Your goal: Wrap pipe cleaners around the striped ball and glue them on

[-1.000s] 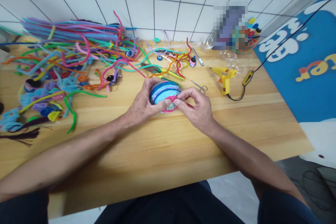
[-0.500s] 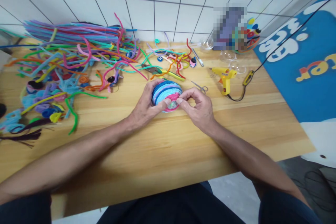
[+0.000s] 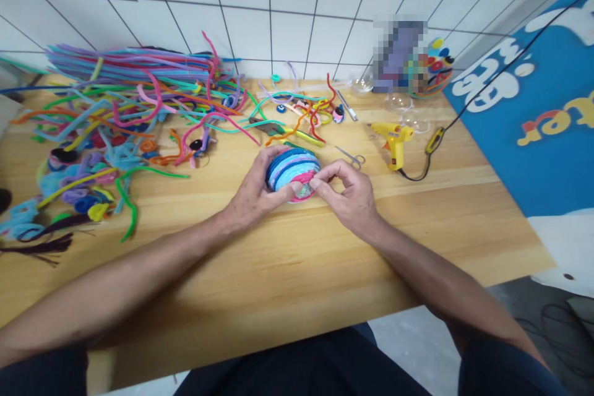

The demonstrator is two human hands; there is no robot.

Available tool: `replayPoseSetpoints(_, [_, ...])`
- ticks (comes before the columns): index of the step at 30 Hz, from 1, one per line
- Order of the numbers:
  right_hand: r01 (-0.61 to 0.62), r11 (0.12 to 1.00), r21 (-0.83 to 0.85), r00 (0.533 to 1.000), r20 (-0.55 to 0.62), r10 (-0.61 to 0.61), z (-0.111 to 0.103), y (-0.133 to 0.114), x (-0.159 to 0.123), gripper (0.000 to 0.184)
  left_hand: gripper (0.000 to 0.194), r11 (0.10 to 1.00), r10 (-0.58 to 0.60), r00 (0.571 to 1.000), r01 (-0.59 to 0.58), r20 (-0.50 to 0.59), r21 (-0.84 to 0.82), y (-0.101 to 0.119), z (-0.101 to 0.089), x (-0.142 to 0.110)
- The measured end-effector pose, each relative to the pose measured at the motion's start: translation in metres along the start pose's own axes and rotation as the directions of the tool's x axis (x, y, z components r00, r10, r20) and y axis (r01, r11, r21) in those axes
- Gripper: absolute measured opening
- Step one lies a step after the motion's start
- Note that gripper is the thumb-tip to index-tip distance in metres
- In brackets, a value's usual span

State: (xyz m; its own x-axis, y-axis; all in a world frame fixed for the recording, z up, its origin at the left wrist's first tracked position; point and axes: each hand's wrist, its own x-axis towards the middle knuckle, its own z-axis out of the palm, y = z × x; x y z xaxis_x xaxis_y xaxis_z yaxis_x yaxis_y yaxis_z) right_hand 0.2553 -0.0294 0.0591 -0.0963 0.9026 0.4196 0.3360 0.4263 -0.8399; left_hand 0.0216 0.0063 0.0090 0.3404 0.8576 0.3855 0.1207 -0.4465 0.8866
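Note:
A ball wrapped in rows of blue, light blue, purple and pink pipe cleaner point(image 3: 293, 168) is held just over the wooden table point(image 3: 288, 278). My left hand point(image 3: 260, 182) grips its left side, the thumb lying across the front. My right hand point(image 3: 346, 192) pinches at the pink row on the ball's right front, thumb and forefinger together. Between the two thumbs a small uncovered, shiny patch shows. The ball's far side and underside are hidden. Small scissors point(image 3: 351, 158) lie just beyond my right hand.
Loose pipe cleaners point(image 3: 102, 117) are heaped at the left, with a long bundle point(image 3: 139, 65) behind. Pliers point(image 3: 278, 130) lie beyond the ball. A yellow glue gun point(image 3: 394, 139) stands at the right, its cord point(image 3: 452, 120) running up. Clear plastic balls point(image 3: 400, 100) sit near the wall.
The view has shifted slightly, so the whole table sits a little lower and further left. Both hands keep nearly the same hold on the ball.

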Motion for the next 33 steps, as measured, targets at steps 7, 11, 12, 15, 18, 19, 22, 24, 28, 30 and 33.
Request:
replayPoseSetpoints(7, [-0.01, 1.0, -0.017, 1.0, 0.005, 0.01, 0.002, -0.001, 0.0, 0.015, 0.077, 0.999, -0.044, 0.999, 0.044, -0.011, -0.03, 0.002, 0.002, -0.003])
replayPoseSetpoints(11, [-0.03, 1.0, -0.001, 0.999, 0.014, 0.03, 0.002, -0.002, 0.0, 0.017, 0.077, 0.998, -0.052, 0.999, 0.051, -0.013, -0.022, 0.002, 0.002, -0.002])
replayPoseSetpoints(12, [-0.034, 0.999, 0.001, 0.999, 0.017, 0.034, 0.002, -0.002, 0.0, 0.017, 0.077, 0.998, -0.054, 0.999, 0.053, -0.006, -0.021, 0.002, 0.001, -0.002])
replayPoseSetpoints(15, [-0.036, 0.999, 0.002, 0.999, 0.012, 0.036, 0.002, -0.002, 0.001, 0.016, 0.075, 0.997, -0.06, 0.997, 0.061, 0.041, -0.036, 0.004, -0.003, -0.002])
replayPoseSetpoints(18, [-0.047, 0.999, 0.0, 0.999, 0.009, 0.047, 0.001, 0.0, 0.001, 0.016, 0.076, 0.995, -0.074, 0.993, 0.081, 0.094, -0.066, 0.005, -0.007, -0.001])
replayPoseSetpoints(19, [-0.054, 0.999, 0.001, 0.998, 0.009, 0.054, 0.001, 0.0, 0.002, 0.016, 0.078, 0.994, -0.079, 0.991, 0.086, 0.106, -0.068, 0.005, -0.008, -0.001])
replayPoseSetpoints(22, [-0.075, 0.997, 0.002, 0.997, -0.001, 0.075, 0.002, 0.003, 0.001, 0.016, 0.084, 0.993, -0.089, 0.989, 0.096, 0.114, -0.062, 0.005, -0.008, -0.001])
replayPoseSetpoints(24, [-0.088, 0.996, 0.003, 0.996, -0.001, 0.088, 0.002, 0.003, 0.0, 0.016, 0.083, 0.994, -0.088, 0.991, 0.095, 0.102, -0.061, 0.004, -0.007, -0.002])
replayPoseSetpoints(28, [-0.106, 0.994, -0.009, 0.994, 0.035, 0.107, -0.003, -0.002, 0.004, 0.024, 0.083, 0.996, -0.067, 0.996, 0.071, 0.056, -0.059, 0.003, -0.004, -0.004])
replayPoseSetpoints(30, [-0.103, 0.993, -0.064, 0.994, 0.019, 0.105, -0.014, -0.006, 0.011, 0.03, 0.085, 0.996, -0.075, 0.995, 0.078, 0.06, -0.048, 0.002, -0.004, -0.005])
replayPoseSetpoints(33, [-0.143, 0.966, -0.216, 0.99, -0.038, 0.138, -0.046, -0.008, 0.022, 0.035, 0.087, 0.995, -0.086, 0.995, 0.088, 0.049, -0.052, 0.001, -0.004, -0.006])
